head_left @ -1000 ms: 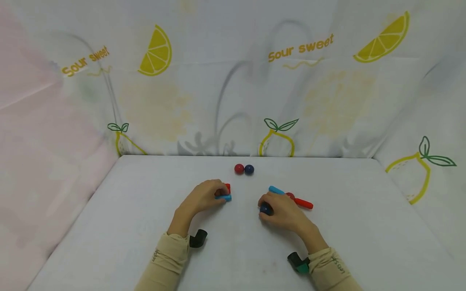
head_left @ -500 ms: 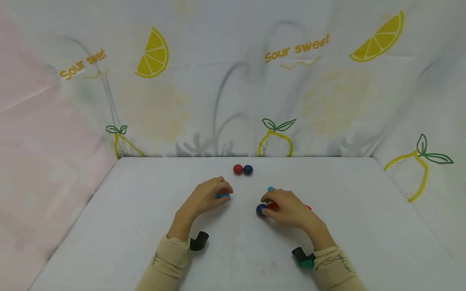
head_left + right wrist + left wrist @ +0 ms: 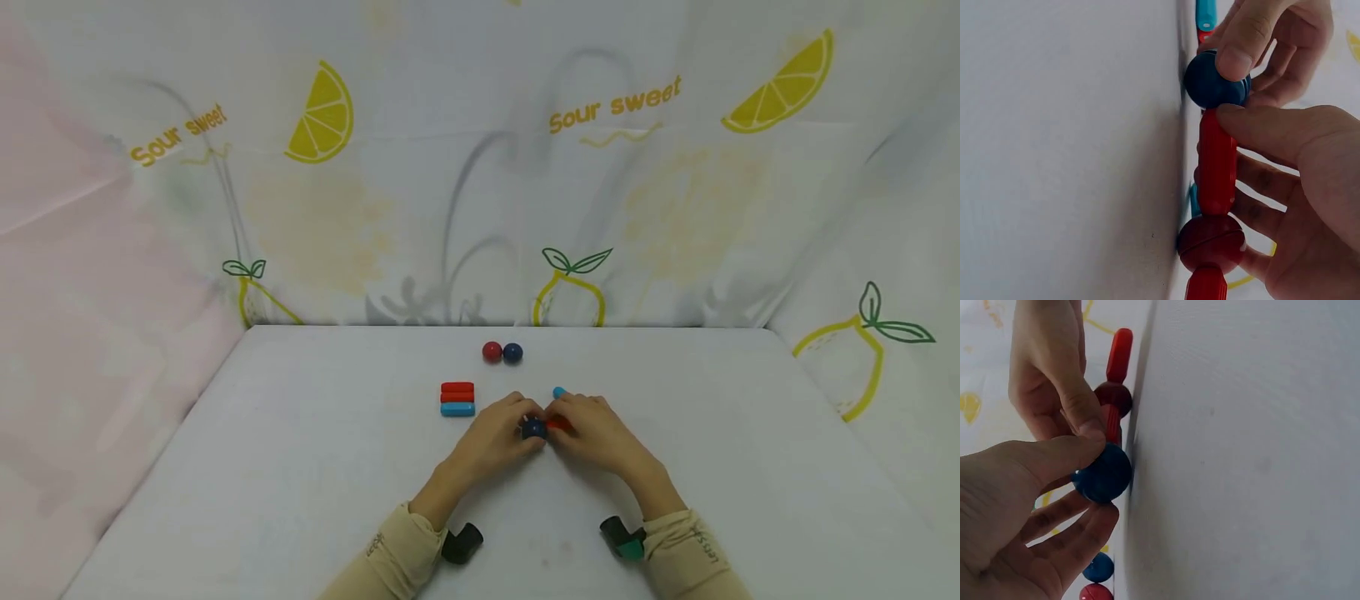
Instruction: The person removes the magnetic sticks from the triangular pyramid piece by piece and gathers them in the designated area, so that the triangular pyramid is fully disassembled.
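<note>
My left hand [image 3: 497, 435] grips a dark blue ball [image 3: 1213, 78] between thumb and fingers. Close beside it, my right hand [image 3: 600, 432] pinches a red rod [image 3: 1217, 162], its thumb near the end that meets the blue ball. At its other end the rod joins a dark red ball [image 3: 1212, 244], from which a second red rod [image 3: 1120, 355] extends. Past the right hand's fingers pokes the tip of a light blue rod [image 3: 558, 392]; the hand hides most of this piece in the head view.
Two red rods [image 3: 457, 392] and a light blue rod [image 3: 457, 409] lie side by side left of the hands. Farther back on the white table [image 3: 300, 467] sit a red ball [image 3: 492, 352] and a dark blue ball [image 3: 513, 353]. A printed cloth [image 3: 450, 208] hangs behind.
My left hand has left the rods on the left and come right to the dark blue ball. The right hand has shifted its grip from that ball to the red rod.
</note>
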Tool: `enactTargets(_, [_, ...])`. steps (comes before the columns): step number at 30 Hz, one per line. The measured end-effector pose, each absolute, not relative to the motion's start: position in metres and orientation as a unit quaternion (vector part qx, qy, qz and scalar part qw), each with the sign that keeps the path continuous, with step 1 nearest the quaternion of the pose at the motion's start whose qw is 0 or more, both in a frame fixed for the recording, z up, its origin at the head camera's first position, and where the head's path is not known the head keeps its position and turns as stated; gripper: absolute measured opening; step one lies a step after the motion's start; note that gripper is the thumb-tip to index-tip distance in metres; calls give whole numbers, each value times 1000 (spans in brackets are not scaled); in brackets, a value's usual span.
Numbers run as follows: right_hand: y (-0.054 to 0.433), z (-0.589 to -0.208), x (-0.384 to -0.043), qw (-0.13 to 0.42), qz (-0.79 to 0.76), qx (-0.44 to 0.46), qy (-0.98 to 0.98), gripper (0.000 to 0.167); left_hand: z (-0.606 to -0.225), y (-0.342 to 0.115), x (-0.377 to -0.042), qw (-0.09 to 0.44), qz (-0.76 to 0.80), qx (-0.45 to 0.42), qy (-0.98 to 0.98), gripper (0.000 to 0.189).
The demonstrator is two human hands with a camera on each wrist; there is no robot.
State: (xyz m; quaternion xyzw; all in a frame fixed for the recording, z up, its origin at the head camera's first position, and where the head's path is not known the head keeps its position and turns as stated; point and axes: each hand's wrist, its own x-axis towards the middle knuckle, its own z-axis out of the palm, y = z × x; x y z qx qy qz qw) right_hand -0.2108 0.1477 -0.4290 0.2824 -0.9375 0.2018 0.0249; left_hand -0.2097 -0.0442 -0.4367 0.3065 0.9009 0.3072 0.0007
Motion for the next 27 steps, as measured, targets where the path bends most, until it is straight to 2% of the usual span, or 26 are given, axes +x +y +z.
enactTargets(10, [152, -426, -211, 22, 195, 302, -933, 9, -420, -39, -224, 68, 239, 332, 910, 25])
enactTargets(18, [160, -429, -213, 34, 212, 290, -933, 16, -408, -34, -251, 97, 229, 357, 900, 22])
enactTargets(22, [164, -430, -214, 23, 235, 280, -931, 14, -402, -32, -271, 57, 228, 362, 902, 22])
enactTargets(27, [164, -428, -216, 9, 249, 311, -917, 9, -396, -24, -297, -13, 227, 304, 925, 27])
